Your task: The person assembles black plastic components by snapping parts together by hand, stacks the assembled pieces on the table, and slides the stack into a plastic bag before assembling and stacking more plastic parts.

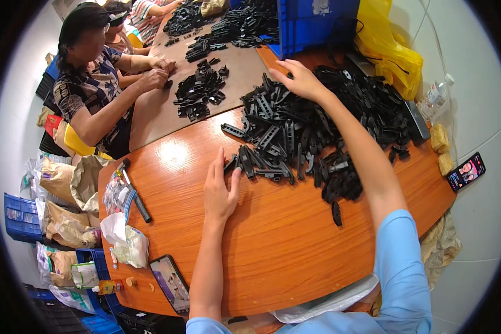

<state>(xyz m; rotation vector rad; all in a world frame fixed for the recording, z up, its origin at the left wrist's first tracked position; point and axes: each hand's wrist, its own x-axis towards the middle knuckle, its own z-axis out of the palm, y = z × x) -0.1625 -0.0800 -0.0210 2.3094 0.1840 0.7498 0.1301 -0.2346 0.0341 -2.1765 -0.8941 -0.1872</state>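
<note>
Left hand (220, 192) flat, open, at the black plastic parts (312, 133) pile's 8 o'clock edge; right hand (300, 80) spread at 11 o'clock, gripping nothing; rake inward evenly, keeping strays on the table (273, 250).

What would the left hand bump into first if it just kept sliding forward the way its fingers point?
The left hand lies flat on the table, fingers pointing up and slightly right. Its fingertips already reach the near edge of the pile of black parts, so that pile probably comes first.
</note>
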